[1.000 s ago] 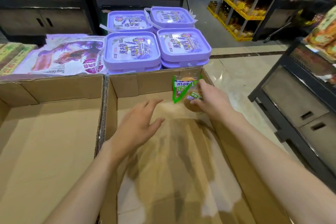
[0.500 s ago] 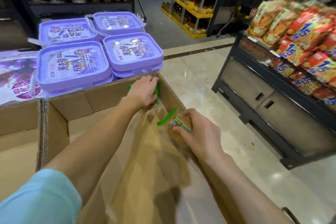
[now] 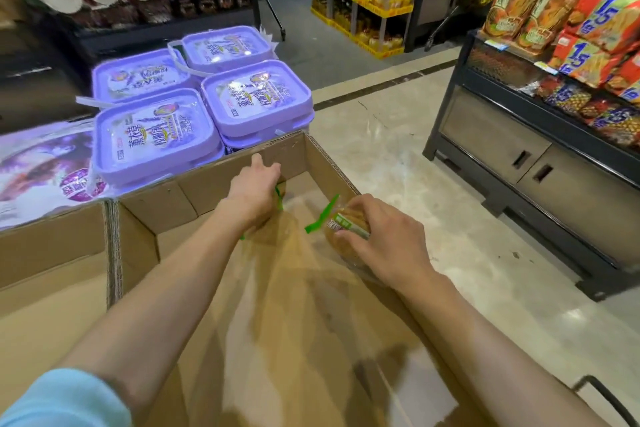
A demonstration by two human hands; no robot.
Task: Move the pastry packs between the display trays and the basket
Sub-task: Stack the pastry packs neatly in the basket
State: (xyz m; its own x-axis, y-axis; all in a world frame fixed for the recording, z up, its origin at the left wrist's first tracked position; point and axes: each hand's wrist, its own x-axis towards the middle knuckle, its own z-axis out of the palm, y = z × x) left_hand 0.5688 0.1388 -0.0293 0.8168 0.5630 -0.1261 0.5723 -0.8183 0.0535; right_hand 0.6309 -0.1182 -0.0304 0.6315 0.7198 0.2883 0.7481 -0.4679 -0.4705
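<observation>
The right hand [image 3: 388, 243] grips a pastry pack [image 3: 348, 224], fingers curled over its top, at the right wall of an open cardboard box [image 3: 322, 163]. The pack is clear film with a green edge and a green-and-white label, and a brown bun shows through it. The left hand [image 3: 254, 191] reaches into the far corner of the same box, fingers bent down over a second pack [image 3: 278, 198]. Only a sliver of green wrapper shows past the knuckles, so whether that hand actually holds it cannot be told. The two packs lie near each other but apart.

The box's upright far flap rises just beyond the left hand. A second box [image 3: 52, 253] adjoins on the left, their corrugated walls touching. Directly behind the boxes stand four purple tubs [image 3: 156, 135], stacked in twos with white printed lids, and left of them a purple printed bag [image 3: 41, 166] lies flat.

To the right, across a strip of pale tiled floor [image 3: 398, 142], a black shelf unit [image 3: 519, 149] carries red and orange snack bags [image 3: 588, 21] over closed grey drawers. Further back a yellow rack [image 3: 374, 0] lines the aisle. A light blue sleeve [image 3: 62, 399] covers the left upper arm at the lower left edge.
</observation>
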